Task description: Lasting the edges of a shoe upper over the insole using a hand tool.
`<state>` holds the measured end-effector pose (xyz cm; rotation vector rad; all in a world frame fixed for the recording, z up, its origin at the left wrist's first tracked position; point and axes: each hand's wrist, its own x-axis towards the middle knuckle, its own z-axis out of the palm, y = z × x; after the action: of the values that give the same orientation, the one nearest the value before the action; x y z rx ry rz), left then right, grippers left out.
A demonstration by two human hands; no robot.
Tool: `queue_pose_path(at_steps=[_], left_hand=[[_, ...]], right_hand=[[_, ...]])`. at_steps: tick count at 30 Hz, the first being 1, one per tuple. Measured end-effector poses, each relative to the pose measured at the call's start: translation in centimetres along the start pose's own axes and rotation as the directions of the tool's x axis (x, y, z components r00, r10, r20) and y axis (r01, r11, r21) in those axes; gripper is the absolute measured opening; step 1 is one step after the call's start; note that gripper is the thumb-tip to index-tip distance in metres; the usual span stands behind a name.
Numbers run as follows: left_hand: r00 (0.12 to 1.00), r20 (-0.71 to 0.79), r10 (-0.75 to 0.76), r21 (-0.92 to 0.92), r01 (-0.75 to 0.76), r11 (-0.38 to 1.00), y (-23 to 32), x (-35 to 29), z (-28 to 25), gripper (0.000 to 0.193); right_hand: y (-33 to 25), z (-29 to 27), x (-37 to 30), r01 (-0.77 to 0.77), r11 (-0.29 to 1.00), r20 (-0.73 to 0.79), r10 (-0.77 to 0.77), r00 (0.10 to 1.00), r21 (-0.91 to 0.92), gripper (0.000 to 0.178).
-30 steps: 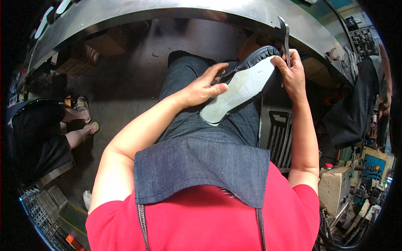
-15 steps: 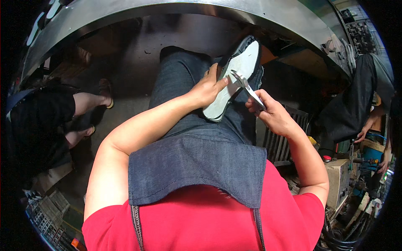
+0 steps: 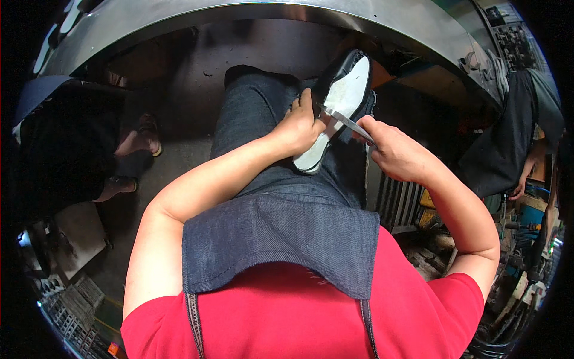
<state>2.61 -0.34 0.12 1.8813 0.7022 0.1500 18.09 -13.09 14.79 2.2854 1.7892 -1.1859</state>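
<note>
A black shoe lies tilted across my lap, its pale white underside turned up and its dark upper folded in around the edge. My left hand grips it by the middle from the left side, the fingers at the edge and the thumb partly hidden. In my right hand is a pair of metal pliers, held by the handles. The pliers' head reaches over the shoe's middle, close to my left thumb; whether the jaws pinch any material is too small to tell.
A curved metal worktable spans the far side. At the left a seated person's foot rests on the floor. Another person's hand shows at the right, near cluttered tools and cables. A slatted dark rack stands beside my right thigh.
My right hand has swung the pliers a little left and flatter over the shoe, and my right elbow has moved outward. My left hand still holds the shoe. The person at the left has shifted.
</note>
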Motion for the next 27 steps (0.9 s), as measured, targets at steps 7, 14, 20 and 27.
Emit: queue_pose_path(at_steps=[7, 14, 20, 27], left_hand=[[0.995, 0.053, 0.087, -0.06, -0.084, 0.995, -1.0, -0.3, -0.6, 0.098], [0.996, -0.02, 0.082, -0.059, -0.083, 0.995, -0.9, -0.4, 0.2, 0.102], [0.991, 0.031, 0.133, -0.117, -0.129, 0.985, -1.6, -0.8, -0.4, 0.1], [0.995, 0.011, 0.095, -0.225, -0.09, 0.97, -0.8, -0.2, -0.7, 0.085]], right_hand=[[0.9, 1.2, 1.7, -0.099, 0.974, -0.031, 0.094, 0.995, -0.204, 0.022], [9.3, 4.9, 4.5, 0.367, 0.919, -0.267, -0.394, 0.88, -0.146, 0.018], [9.2, 4.6, 4.7, 0.35, 0.933, -0.222, -0.361, 0.906, -0.09, 0.02], [9.9, 5.8, 3.9, 0.327, 0.944, -0.304, -0.322, 0.897, -0.035, 0.02]])
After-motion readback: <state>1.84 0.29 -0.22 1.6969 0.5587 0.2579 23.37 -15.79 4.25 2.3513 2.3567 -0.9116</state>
